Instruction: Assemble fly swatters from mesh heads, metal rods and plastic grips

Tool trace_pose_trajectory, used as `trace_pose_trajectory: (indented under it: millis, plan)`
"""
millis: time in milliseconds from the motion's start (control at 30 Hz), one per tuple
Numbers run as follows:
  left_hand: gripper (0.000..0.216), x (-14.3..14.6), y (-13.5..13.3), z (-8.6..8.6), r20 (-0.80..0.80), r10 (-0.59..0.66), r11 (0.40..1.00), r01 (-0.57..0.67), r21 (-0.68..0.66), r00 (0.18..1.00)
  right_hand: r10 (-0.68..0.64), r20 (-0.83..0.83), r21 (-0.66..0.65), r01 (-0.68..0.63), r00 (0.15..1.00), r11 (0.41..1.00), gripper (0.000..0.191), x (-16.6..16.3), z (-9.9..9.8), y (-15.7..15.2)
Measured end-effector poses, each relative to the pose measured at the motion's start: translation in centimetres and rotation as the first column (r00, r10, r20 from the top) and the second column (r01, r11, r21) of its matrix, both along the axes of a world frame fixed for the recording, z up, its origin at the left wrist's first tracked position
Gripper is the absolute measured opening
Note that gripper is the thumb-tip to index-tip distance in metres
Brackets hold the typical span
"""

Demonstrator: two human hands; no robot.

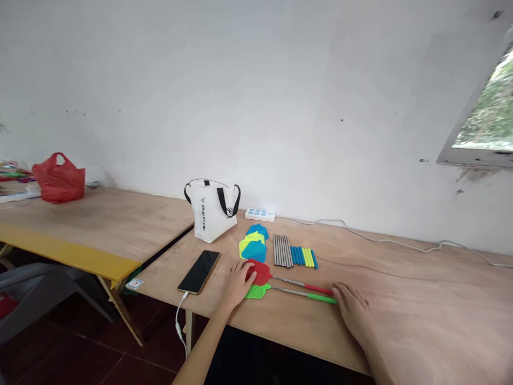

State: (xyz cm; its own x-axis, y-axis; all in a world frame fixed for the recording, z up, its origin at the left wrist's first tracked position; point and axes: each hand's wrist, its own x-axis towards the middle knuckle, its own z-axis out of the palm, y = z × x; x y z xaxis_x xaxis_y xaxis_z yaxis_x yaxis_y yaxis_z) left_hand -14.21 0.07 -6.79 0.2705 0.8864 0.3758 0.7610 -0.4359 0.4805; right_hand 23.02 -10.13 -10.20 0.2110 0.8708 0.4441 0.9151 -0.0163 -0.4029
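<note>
Two fly swatters lie side by side on the wooden table [420,305]: a red one [262,274] and a green one [258,291], each with a thin metal rod and a coloured handle. My left hand [237,283] rests flat beside their mesh heads, fingers stretched and touching the red head. My right hand [352,310] lies flat at the handle ends, fingertips against the green handle [320,298]. Behind them sit loose blue and yellow swatter heads [253,245], several grey metal rods [282,250] and blue and yellow handles [303,256].
A black phone [199,271] on a white charging cable lies left of my left hand. A white tote bag [212,211] and a power strip [260,214] stand near the wall. A red plastic bag [59,178] sits on the adjoining table at far left.
</note>
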Motion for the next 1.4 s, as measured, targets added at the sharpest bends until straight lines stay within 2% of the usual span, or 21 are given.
trace_pose_trajectory:
  millis: [67,300,800,1400]
  plan:
    - [0.03,0.0,0.1,-0.1,-0.002,-0.006,1.0,0.006,0.006,1.0,-0.064,0.045,0.02,0.063,0.997,0.998,0.049,0.3,-0.7,0.1]
    - [0.03,0.0,0.1,-0.2,-0.004,-0.009,1.0,0.009,0.01,1.0,-0.027,0.161,0.029,0.022,0.987,0.999,0.046,0.6,-1.7,0.0]
    - [0.029,0.2,-0.3,0.4,-0.033,0.001,1.0,-0.001,-0.001,0.999,-0.03,0.162,0.014,0.028,0.986,1.0,0.047,0.5,-1.4,-0.1]
    - [0.029,0.1,0.0,-0.1,-0.012,-0.005,1.0,0.005,0.014,1.0,-0.027,0.165,0.02,0.024,0.986,1.0,0.046,0.5,-1.4,-0.1]
